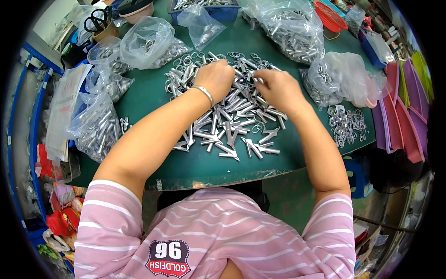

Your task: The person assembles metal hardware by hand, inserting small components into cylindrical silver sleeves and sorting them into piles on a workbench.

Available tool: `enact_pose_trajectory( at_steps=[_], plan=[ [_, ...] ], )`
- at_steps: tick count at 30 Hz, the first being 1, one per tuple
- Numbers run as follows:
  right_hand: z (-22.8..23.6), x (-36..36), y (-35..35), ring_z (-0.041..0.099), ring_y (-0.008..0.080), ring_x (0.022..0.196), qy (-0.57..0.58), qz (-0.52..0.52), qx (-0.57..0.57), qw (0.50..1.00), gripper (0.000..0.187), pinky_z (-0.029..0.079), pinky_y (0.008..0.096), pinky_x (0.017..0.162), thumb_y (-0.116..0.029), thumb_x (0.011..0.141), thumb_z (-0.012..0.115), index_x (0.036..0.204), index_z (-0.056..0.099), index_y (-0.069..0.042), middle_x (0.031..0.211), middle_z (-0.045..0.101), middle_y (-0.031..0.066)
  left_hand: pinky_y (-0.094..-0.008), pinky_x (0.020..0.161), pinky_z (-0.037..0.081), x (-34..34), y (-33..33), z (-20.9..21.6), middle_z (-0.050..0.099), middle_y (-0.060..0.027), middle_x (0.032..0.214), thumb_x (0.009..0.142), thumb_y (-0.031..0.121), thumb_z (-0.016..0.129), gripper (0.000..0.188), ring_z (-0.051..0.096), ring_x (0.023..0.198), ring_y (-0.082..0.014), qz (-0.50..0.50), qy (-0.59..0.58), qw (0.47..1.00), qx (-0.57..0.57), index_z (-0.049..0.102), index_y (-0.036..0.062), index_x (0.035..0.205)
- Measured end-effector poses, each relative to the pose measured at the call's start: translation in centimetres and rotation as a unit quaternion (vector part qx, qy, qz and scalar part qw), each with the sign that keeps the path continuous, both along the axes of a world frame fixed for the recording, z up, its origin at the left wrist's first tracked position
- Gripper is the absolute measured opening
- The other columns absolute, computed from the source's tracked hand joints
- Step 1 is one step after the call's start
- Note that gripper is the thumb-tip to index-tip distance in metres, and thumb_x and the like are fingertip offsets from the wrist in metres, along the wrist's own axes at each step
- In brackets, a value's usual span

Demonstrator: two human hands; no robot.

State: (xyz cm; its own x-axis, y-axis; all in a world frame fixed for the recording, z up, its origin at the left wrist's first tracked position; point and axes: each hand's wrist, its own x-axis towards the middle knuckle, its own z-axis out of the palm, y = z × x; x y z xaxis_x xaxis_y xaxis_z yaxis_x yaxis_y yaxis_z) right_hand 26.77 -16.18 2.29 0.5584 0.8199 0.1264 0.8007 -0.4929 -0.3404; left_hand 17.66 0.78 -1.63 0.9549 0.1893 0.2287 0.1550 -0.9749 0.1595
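A pile of small silver metal pieces [230, 111], many of them tube-shaped and joined in V shapes, spreads over the green table. Loose metal rings [188, 60] lie among them at the far side. My left hand [216, 78], with a bangle at its wrist, is closed over the pile's far part; what its fingers hold is hidden. To its right, my right hand [278, 88] pinches a small silver metal piece between thumb and fingers, just above the pile. The hands are apart from each other.
Clear plastic bags [95, 128] of metal parts line the left side. A big filled bag [297, 39] and a blue tray [227, 12] stand at the back. On the right are more bags [323, 79], a small heap of parts [346, 125] and an orange basket [329, 17].
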Motion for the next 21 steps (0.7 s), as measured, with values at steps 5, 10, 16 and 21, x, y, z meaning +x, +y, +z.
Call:
enact_pose_trajectory(
  at_steps=[5,10,16,21],
  plan=[
    [-1.4,-1.6,0.9,0.064,0.0335,0.087,-0.001,0.07,-0.032,0.997,0.029,0.05,0.0449,0.073,-0.025,0.084,0.063,0.109,0.061,-0.012,0.089,0.067,0.0131,-0.0415,0.072,0.052,-0.2,-0.1,0.1,0.062,-0.014,0.086,0.077,0.011,0.061,0.01,0.064,0.082,-0.0323,-0.032,0.006,0.999,0.026,0.069,0.0051,0.077],
    [-1.4,-1.9,-1.7,0.064,0.0336,0.085,-0.011,0.047,-0.038,0.998,0.022,0.049,0.0456,0.073,-0.022,0.083,0.065,0.1,0.061,-0.009,0.087,0.067,0.0131,-0.0425,0.068,0.052,-3.6,0.1,0.6,0.061,-0.013,0.081,0.082,0.016,0.061,0.013,0.063,0.078,-0.032,-0.044,0.017,0.999,0.014,0.068,0.006,0.076],
    [-0.1,-2.6,-0.9,0.065,0.0323,0.083,-0.02,0.042,0.011,0.999,0.016,0.051,0.0438,0.07,-0.021,0.084,0.062,0.092,0.064,-0.008,0.084,0.067,0.0131,-0.0431,0.071,0.051,-6.5,0.9,1.1,0.062,-0.0147,0.084,0.083,0.013,0.059,0.01,0.063,0.081,-0.0335,-0.016,0.009,0.998,-0.054,0.064,0.0067,0.089],
    [-1.2,-3.2,1.6,0.065,0.0322,0.082,-0.039,0.104,-0.029,0.993,0.019,0.051,0.0431,0.072,-0.022,0.083,0.064,0.097,0.066,-0.01,0.084,0.068,0.0132,-0.0424,0.07,0.049,-7.6,0.7,0.8,0.061,-0.0124,0.084,0.083,0.012,0.061,0.009,0.061,0.08,-0.0334,-0.037,0.012,0.995,-0.097,0.064,0.007,0.089]
  ],
)
